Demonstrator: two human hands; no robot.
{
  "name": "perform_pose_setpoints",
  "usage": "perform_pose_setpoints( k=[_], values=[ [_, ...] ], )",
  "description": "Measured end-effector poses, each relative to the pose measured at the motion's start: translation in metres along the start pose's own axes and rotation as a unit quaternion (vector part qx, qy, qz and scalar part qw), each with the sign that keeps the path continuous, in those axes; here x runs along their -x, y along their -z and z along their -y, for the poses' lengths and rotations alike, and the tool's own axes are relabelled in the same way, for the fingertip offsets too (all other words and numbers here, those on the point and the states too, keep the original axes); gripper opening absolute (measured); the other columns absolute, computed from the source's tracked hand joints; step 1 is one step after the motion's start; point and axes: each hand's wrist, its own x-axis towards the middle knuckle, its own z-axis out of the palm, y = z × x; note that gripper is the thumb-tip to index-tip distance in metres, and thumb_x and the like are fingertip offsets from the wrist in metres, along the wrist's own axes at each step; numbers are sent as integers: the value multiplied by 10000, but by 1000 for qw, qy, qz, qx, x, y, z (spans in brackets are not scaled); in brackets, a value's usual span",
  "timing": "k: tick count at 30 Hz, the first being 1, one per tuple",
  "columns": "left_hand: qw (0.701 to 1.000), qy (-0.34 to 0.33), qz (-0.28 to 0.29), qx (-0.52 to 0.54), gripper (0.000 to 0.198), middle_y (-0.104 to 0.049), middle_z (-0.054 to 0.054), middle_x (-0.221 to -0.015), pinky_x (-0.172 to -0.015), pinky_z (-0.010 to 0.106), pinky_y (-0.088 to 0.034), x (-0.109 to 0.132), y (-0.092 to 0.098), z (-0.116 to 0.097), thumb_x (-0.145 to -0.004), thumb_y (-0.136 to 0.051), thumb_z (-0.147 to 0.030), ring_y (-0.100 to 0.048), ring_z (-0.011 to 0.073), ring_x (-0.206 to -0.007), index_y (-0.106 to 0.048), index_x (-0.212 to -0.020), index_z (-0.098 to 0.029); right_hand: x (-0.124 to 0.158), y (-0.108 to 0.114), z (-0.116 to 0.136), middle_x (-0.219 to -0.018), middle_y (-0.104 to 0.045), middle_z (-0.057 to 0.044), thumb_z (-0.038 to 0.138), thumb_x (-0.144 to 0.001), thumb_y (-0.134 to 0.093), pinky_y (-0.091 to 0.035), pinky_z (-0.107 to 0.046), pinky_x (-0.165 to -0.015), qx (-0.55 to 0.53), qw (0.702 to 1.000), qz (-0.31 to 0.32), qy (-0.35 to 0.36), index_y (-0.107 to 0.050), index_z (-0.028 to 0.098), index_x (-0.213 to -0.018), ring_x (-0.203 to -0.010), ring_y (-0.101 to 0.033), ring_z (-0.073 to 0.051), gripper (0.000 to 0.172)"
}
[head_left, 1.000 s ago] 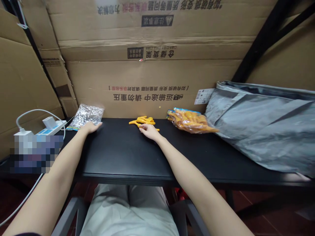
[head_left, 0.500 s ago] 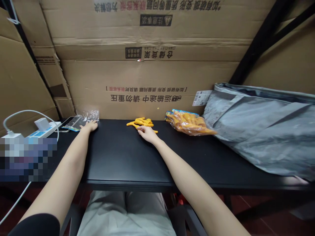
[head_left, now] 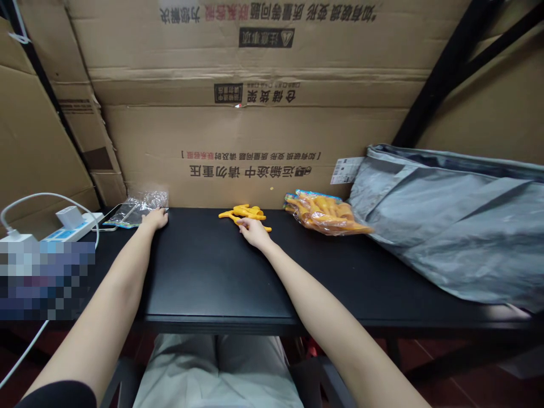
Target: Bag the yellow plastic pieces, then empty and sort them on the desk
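My left hand [head_left: 155,219] rests at the back left of the table, at the near edge of a crumpled clear plastic bag [head_left: 147,200]. Its fingers lie partly drawn in, and I make out nothing held in them. Just right of the middle, my right hand [head_left: 254,232] pinches a yellow branched plastic piece [head_left: 229,215] between thumb and fingers. That piece lies against several similar yellow pieces [head_left: 250,211] in a small heap; the hand hides part of it, and what the pieces are exactly is unclear.
Right of the heap lies a clear bag of yellow plastic pieces [head_left: 321,212]. A big grey fabric bag [head_left: 442,226] fills the right side. On the left are a power strip [head_left: 70,230] with a white cable and a phone [head_left: 111,215]. A printed cardboard wall [head_left: 238,130] closes the back.
The fingers of my left hand have drawn closer together. My right hand stays pinched on the yellow piece. The view has shifted slightly.
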Motion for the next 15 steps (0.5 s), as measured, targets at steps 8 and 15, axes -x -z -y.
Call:
perform_pose_setpoints(
  k=[8,15],
  values=[
    [999,-11,11,-38,504,-540,145,-1365,-1008,391,-415,-2,12,-8,-855,-404,-351,-522,291,-1233,-543,-1296,-148,-4,-4,-4,-882,-702,-88,162,-846,-567,-488,-381,-860,16,999,-40,-12,-721,218,-1048,-829,-652,-215,260],
    [998,-23,26,-48,487,-565,139,-1339,-966,343,-444,-8,21,-14,-830,-462,-326,-552,280,-1205,-565,-1277,-161,-5,-2,-3,-875,-707,-98,145,-833,-570,-486,-395,-874,12,996,-72,-46,-723,203,-1025,-847,-660,-227,253]
  ],
)
